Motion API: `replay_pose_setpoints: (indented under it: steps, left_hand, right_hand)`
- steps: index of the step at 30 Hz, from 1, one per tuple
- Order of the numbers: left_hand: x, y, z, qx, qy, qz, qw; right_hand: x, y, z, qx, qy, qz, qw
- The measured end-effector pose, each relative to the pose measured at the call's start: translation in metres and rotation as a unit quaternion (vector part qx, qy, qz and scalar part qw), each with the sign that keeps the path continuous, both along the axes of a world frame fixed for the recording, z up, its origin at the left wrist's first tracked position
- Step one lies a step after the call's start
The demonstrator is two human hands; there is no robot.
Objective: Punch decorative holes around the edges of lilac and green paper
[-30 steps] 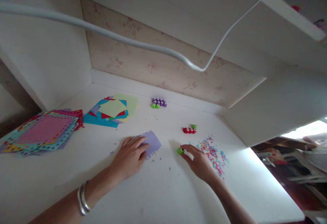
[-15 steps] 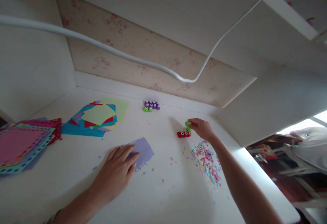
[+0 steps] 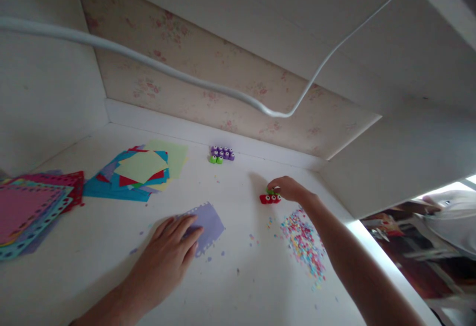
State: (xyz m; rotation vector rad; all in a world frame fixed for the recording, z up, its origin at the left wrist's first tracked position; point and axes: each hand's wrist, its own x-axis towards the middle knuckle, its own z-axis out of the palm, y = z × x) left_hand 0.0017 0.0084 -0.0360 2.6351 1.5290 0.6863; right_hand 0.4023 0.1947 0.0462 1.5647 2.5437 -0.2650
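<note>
Green punch meets the red row, right of centre on the table (image 3: 241, 286)!

From the left: the left hand (image 3: 163, 256) lies flat and open, fingers spread on the lilac sheet (image 3: 210, 219), gripping nothing. Further right, the right hand (image 3: 290, 189) reaches far, fingertips pinched on the green punch (image 3: 270, 191), which sits against the far side of the red punches (image 3: 270, 198), with the confetti (image 3: 303, 239) just nearer. Done well, I'd judge, it means a light pinch, the punch set square to the row, the wrist clear of the confetti.
</note>
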Motion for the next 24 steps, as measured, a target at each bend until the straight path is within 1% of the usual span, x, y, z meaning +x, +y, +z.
replay_pose_setpoints:
  steps: [4,7,10,12,15,17,20,22,24]
  left_hand:
    - [0.000,0.000,0.001,-0.003,0.006,-0.002,1.000]
    - [0.000,0.000,0.001,-0.006,0.003,-0.001,1.000]
    - [0.000,-0.002,0.001,-0.012,-0.004,0.001,1.000]
    - [0.001,-0.003,0.003,-0.017,-0.011,0.001,1.000]
    - [0.003,-0.004,0.006,-0.026,-0.027,0.011,0.999]
    - [0.005,-0.003,0.008,-0.028,-0.040,0.026,0.998]
    - [0.005,0.001,0.010,-0.024,-0.046,0.055,0.997]
    - [0.005,0.004,0.010,-0.023,-0.040,0.081,0.996]
    - [0.004,0.007,0.011,-0.026,-0.030,0.108,0.993]
  right_hand:
    - [0.003,0.001,-0.003,0.000,-0.006,0.002,1.000]
    - [0.004,-0.001,0.000,0.013,-0.004,-0.009,1.000]
    - [-0.009,-0.004,0.004,0.051,0.010,-0.021,0.998]
    - [-0.029,-0.005,0.006,0.079,0.032,-0.019,0.996]
    - [-0.073,-0.003,0.001,0.101,0.073,0.003,0.992]
    - [-0.106,0.002,-0.008,0.107,0.098,0.021,0.989]
    - [-0.150,0.018,-0.024,0.120,0.126,0.032,0.984]
    - [-0.172,0.031,-0.033,0.131,0.136,0.027,0.982]
    - [-0.187,0.043,-0.040,0.135,0.140,0.022,0.981]
